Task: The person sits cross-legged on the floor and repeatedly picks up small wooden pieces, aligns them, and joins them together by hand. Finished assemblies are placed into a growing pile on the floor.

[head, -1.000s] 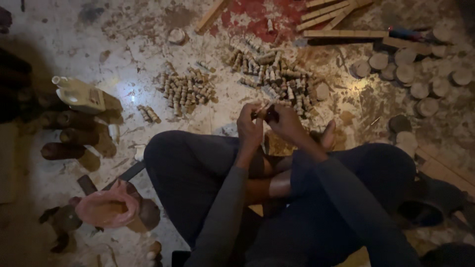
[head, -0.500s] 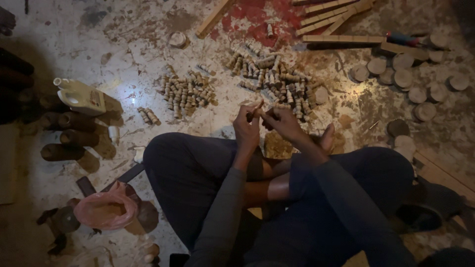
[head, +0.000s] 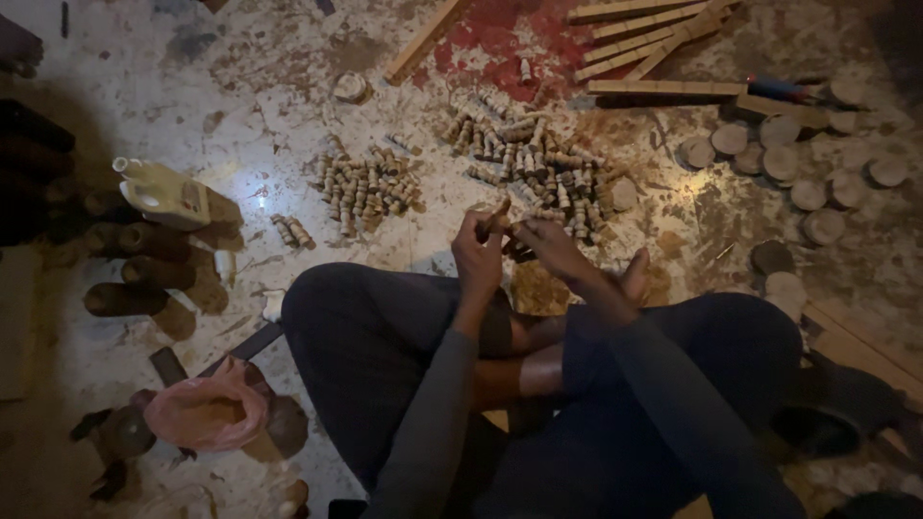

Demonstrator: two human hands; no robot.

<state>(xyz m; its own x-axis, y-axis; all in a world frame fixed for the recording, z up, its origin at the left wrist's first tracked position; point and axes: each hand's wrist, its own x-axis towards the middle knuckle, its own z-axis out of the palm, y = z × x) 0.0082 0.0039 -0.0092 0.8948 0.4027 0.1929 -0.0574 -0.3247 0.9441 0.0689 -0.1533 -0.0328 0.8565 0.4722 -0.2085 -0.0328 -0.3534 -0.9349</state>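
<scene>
Bare floor (head: pixel 260 106) open at 10 o'clock, between glue bottle (head: pixel 163 195) and small peg pile (head: pixel 365 183). 12 o'clock blocked by large peg pile (head: pixel 538 168), just beyond both hands. Wooden discs (head: pixel 788 163) crowd 2 o'clock; slats (head: pixel 654 24) at 1.

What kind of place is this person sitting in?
Probably a small woodcraft workshop, with work done on the floor: piles of small turned wooden pegs, round wooden discs and wooden slats lie around the seated person.
</scene>
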